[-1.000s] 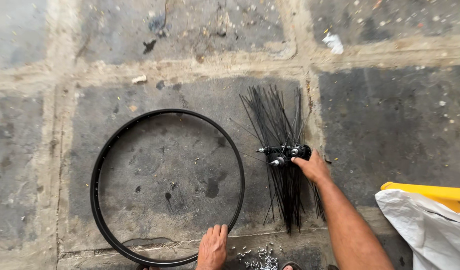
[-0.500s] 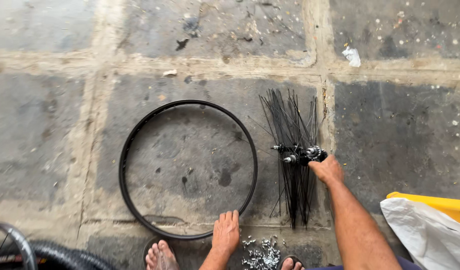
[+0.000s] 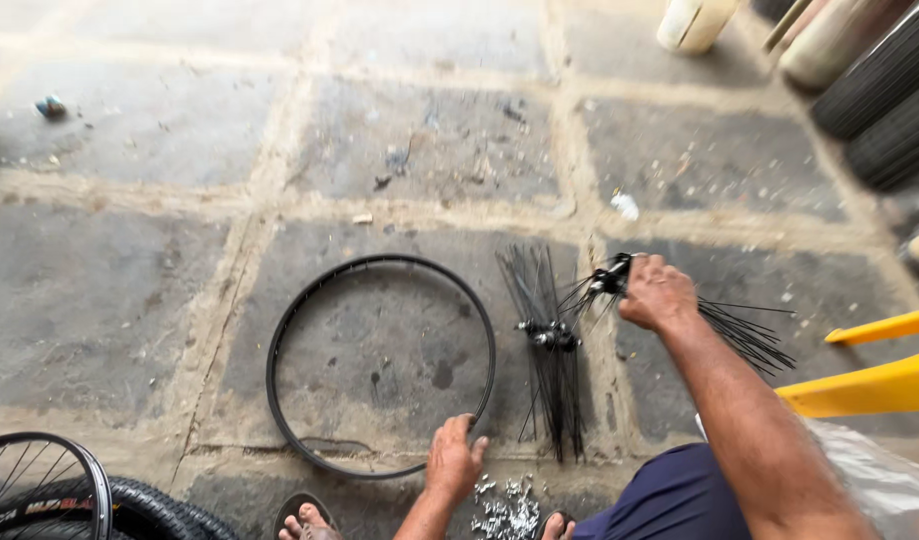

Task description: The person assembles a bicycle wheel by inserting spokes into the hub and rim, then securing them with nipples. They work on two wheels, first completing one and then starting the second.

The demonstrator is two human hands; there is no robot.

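Since a moment ago your right hand [image 3: 657, 292] has lifted a second black spoked hub [image 3: 611, 280] right of centre, closed round it; left hand [image 3: 453, 460] rests flat on the thin black metal rim [image 3: 379, 262] (keep spokes untangled).

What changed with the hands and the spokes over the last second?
The right hand left the hub with spokes on the floor and now holds a second spoked hub, lifted to its right. The left hand stays at the rim, which lies as before.
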